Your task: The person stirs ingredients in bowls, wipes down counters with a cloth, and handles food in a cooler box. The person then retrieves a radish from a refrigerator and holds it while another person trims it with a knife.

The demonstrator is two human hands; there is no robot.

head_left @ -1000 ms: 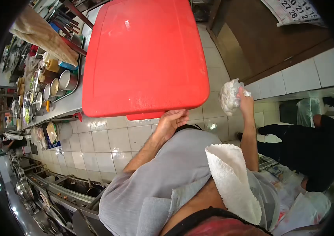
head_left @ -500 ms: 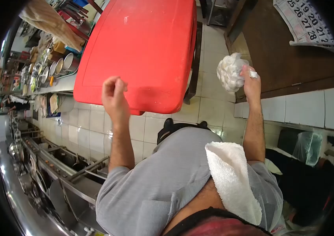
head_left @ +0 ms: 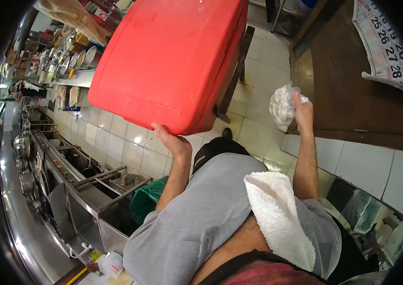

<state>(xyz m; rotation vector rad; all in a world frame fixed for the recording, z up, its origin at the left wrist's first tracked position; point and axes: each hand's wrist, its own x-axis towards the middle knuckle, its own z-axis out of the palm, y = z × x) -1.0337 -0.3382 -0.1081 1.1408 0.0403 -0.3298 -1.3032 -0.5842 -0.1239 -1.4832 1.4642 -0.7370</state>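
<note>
Right fist (head_left: 303, 113) around plastic bag (head_left: 282, 108)

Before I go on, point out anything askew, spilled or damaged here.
The calendar beyond the right hand looks odd: its lower edge curls away from the brown panel instead of lying flat. Nothing else clearly stands out; the floor tiles shine, but I can't tell whether they are wet.

A commercial-style kitchen — long stove (head_left: 55, 164), clustered pans (head_left: 27, 180), metal pots (head_left: 91, 55), pale floor tiles (head_left: 114, 126).
</note>
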